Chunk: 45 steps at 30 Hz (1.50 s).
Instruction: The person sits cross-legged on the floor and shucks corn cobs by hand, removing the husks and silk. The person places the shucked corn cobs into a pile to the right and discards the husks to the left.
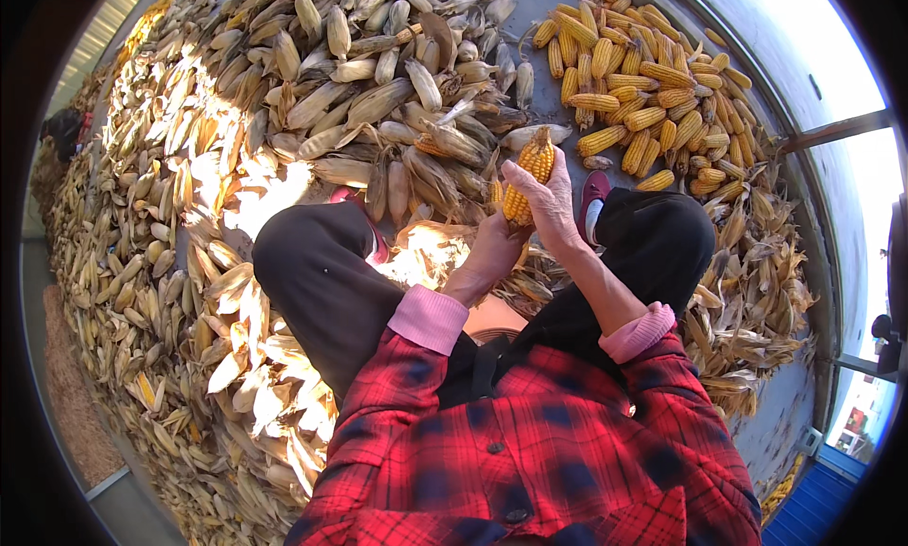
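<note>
A bare yellow corn cob (530, 171) stands tilted between my two hands, above the gap between my knees. Its lower end sits in my left hand (493, 251), whose fingers are partly hidden behind my right wrist. Along the cob's side lies my right hand (552, 209), with the thumb across the kernels and the fingers on the far side. Dry husk wisps show at the cob's tip. Just beyond my hands lies a heap of unhusked corn ears (418, 113). To the upper right is a pile of husked cobs (638, 85).
Loose stripped husks (752, 297) lie to the right of my knee. A wide spread of unhusked ears (163, 319) covers the left side. My shoes (594, 191) rest on the floor near both heaps. A wall with windows (844, 148) runs along the right.
</note>
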Tool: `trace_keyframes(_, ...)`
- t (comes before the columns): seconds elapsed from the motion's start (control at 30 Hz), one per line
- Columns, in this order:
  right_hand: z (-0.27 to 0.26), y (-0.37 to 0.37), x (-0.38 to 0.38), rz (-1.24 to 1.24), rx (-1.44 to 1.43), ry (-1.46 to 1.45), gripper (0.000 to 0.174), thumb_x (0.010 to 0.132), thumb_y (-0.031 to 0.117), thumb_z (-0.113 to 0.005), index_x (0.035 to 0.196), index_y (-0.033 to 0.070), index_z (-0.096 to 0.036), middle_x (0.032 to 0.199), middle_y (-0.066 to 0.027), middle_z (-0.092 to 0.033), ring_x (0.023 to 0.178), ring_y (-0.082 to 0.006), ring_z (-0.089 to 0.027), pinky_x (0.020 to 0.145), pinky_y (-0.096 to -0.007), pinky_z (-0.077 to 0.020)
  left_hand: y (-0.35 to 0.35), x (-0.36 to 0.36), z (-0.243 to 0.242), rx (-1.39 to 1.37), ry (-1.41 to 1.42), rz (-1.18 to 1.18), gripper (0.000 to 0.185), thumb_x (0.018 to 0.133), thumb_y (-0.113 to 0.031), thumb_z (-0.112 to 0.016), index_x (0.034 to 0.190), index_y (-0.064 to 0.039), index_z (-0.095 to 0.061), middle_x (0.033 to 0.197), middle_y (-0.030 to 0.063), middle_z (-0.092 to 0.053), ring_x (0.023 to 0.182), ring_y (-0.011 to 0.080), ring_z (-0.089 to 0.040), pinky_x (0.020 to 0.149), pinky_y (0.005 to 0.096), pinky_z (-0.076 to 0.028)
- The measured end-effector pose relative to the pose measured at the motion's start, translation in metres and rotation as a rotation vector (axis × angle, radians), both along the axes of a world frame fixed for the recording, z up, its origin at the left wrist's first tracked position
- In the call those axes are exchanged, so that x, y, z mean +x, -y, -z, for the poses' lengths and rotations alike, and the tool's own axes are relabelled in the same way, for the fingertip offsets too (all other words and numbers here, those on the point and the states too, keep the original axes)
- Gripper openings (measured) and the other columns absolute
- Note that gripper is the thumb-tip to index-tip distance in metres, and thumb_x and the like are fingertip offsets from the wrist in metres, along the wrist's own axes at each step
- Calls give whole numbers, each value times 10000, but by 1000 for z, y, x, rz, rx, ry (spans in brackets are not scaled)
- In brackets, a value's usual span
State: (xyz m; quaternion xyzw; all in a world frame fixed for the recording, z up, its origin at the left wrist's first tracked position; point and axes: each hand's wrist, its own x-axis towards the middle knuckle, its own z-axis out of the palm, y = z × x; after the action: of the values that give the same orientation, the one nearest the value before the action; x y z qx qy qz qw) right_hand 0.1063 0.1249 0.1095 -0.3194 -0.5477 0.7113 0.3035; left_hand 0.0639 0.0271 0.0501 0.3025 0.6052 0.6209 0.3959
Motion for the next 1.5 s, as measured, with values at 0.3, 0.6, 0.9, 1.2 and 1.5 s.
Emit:
trace_keyframes(0.3, 38, -22, 6, -316, -253, 399, 310, 813, 230, -691, 987, 25, -536, 790, -82, -593, 610, -157, -581, 537, -291, -494, 16, 35, -3, -46, -585, 502, 261, 826, -245, -654, 989, -55, -580, 779, 233, -630, 753, 425, -622, 642, 482, -482)
trace_keyframes(0.6, 129, -103, 31, 120, -929, 280, 307, 886, 379, -608, 950, 94, -512, 776, -101, -571, 663, -238, -593, 503, -357, -501, 24, 33, 1, -349, -950, 750, 791, 708, -485, -719, 1351, -110, -453, 1268, 141, -499, 1217, 324, -437, 1019, 491, -284)
trace_keyframes(0.9, 17, -269, 55, 635, -321, -215, 148, 980, 172, -455, 979, 87, -576, 581, 54, -407, 411, -61, -270, 374, -244, -207, 15, 22, -8, -288, -755, 641, 379, 839, -292, -616, 1143, -68, -581, 1101, 156, -565, 1089, 325, -543, 900, 453, -446)
trace_keyframes(1.2, 88, -139, -12, 121, -381, 305, 128, 937, 136, -481, 971, 69, -584, 591, 18, -433, 406, -77, -320, 366, -261, -268, 19, 3, -72, -122, -821, 539, 363, 853, -251, -612, 1152, -49, -577, 1005, 157, -600, 978, 338, -597, 849, 418, -473)
trace_keyframes(1.5, 187, -31, -24, -201, -451, 728, 110, 884, 104, -555, 928, 38, -630, 689, -53, -576, 453, -129, -472, 373, -303, -382, 26, -18, -109, 8, -810, 415, 336, 861, -237, -614, 1078, 17, -580, 945, 165, -617, 912, 329, -613, 818, 407, -472)
